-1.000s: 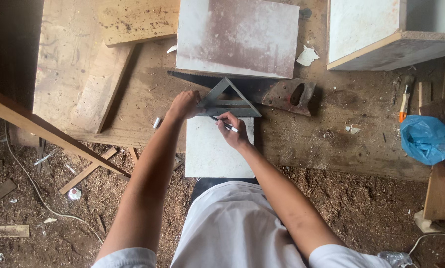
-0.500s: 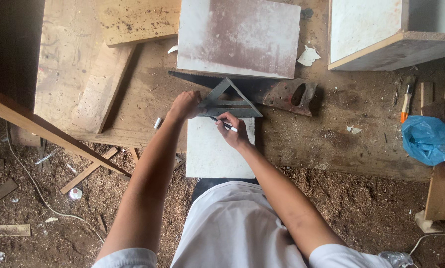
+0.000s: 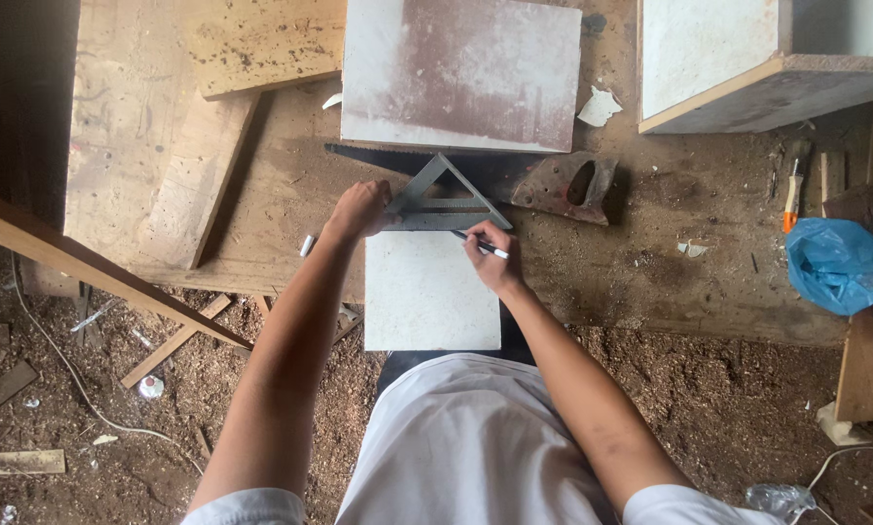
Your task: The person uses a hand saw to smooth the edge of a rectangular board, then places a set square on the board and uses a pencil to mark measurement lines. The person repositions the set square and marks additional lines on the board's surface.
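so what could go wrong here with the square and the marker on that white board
1. The left hand pins the triangular square at one corner only; it could pivot, skewing the line.
2. The small white board overhangs the workbench edge toward the person, so pressure from the marker in the right hand might tip or shift it.
3. The handsaw lies just behind the square, teeth near the knuckles.

You look down on a worn wooden workbench (image 3: pixel 261 194) strewn with sawdust. Beneath it, at the near edge, lies a dirt floor (image 3: pixel 96 408) thick with shavings and offcuts. At far right stands a pale cabinet box (image 3: pixel 748 68). Daylight is soft, dimmer at left.
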